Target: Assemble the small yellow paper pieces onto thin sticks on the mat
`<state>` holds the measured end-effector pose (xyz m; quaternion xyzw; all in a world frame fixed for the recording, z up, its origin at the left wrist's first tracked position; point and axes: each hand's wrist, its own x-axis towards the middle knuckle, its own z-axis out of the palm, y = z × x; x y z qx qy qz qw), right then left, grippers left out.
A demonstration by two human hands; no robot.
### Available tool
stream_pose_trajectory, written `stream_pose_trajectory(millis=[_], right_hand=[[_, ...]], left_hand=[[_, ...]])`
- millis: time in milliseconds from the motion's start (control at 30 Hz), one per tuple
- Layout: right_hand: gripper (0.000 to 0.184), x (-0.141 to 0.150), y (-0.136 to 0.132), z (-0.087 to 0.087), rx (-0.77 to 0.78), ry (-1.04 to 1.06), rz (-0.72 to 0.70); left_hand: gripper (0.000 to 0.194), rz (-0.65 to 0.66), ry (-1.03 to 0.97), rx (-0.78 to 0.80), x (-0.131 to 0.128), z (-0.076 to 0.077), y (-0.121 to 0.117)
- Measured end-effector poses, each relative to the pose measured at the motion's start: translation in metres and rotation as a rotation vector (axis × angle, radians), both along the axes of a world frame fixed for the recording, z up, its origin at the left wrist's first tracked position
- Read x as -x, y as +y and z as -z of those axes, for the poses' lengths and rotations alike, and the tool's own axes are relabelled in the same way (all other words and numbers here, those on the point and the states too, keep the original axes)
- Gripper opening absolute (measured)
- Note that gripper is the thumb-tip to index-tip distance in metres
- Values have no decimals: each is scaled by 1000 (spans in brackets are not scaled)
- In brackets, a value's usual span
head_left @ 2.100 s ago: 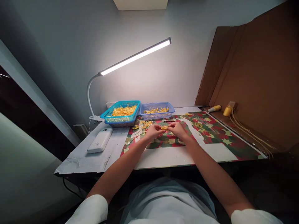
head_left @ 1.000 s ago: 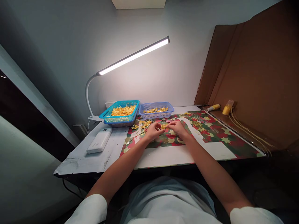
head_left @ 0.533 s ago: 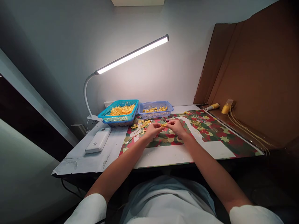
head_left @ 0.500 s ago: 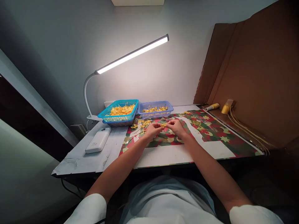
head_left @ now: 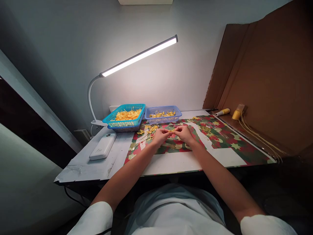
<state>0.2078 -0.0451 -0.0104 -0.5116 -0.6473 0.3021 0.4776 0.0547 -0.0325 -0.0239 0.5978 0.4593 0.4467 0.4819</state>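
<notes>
While a thin yellow piece (head_left: 172, 131) is pinched above the white counter (head_left: 171, 163) by closed fingers (head_left: 167, 132) of the left hand (head_left: 161, 136) and right hand (head_left: 184, 133), it is judged unfinished, with loose yellow scraps (head_left: 152, 129) left nearby.

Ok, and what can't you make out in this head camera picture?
All in the head view:
Yellow piece: its shape, mostly hidden by the left hand and right hand.
Lower basket: its inside, covered by the turquoise basket stacked on it.
White device: its markings, too small and blurred to read.
White fixture: its upper part, cut off by the top edge.
</notes>
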Motion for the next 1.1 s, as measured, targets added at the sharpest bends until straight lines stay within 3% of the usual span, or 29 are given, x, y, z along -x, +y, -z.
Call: stream_pose_trajectory(millis=[467, 800, 1100], right_hand=[[17, 1, 2, 2, -23, -61, 33], [21, 1, 1, 1, 20, -34, 31], [18, -1, 5, 5, 70, 5, 13]], left_hand=[[44, -21, -28, -43, -4, 0, -2], [37, -63, 147, -119, 0, 0, -1], [38, 3, 131, -102, 4, 6, 8]])
